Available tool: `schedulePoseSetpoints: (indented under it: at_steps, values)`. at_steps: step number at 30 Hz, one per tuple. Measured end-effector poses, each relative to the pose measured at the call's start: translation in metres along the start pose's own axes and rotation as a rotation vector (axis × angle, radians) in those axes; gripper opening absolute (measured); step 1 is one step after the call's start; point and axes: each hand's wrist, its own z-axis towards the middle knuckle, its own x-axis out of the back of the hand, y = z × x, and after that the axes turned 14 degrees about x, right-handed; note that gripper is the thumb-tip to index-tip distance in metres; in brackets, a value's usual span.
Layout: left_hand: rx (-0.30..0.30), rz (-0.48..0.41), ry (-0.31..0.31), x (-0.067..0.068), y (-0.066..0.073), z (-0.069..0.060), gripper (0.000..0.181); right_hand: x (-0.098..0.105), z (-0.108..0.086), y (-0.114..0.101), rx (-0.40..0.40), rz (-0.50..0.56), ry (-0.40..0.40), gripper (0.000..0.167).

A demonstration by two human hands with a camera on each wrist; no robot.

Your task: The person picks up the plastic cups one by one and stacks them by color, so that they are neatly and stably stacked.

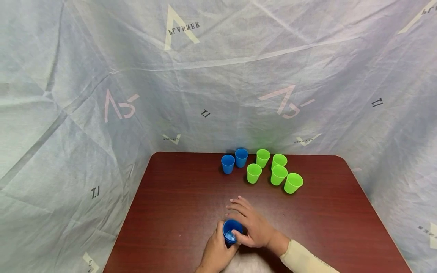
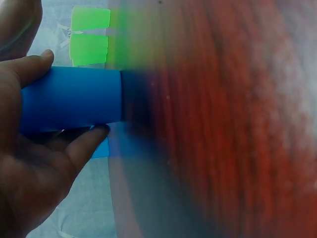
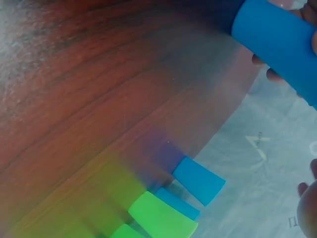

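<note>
Near the table's front edge, my left hand [image 1: 217, 248] grips a blue cup [image 1: 228, 227], its fingers and thumb around the sides. Layered rims at the cup's near side look like nested cups, though how many is hidden. In the left wrist view the blue cup's side shows smooth between thumb and fingers. My right hand [image 1: 250, 223] hovers over the cup's right side, fingers extended and spread, the thumb across the cup's mouth. Whether that thumb touches the cup I cannot tell. At the right wrist view's edge only part of my right hand [image 3: 309, 208] shows.
Two blue cups [image 1: 227, 164] stand upright at the back of the dark red wooden table [image 1: 170, 212]. Several green cups [image 1: 253, 173] are grouped to their right. Behind the table and at its sides hangs pale printed cloth [image 1: 218, 87].
</note>
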Motion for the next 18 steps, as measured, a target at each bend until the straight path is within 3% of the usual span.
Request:
schedulePoseSetpoints:
  at_steps: [10, 18]
  values:
    - [-0.017, -0.047, -0.009, -0.001, 0.001, -0.001, 0.066, -0.001, -0.003, 0.010, -0.240, 0.012, -0.121, 0.059]
    - [0.014, -0.038, -0.027, 0.000, 0.002, -0.001, 0.069, 0.000, 0.005, 0.025, -0.297, -0.040, -0.176, 0.062]
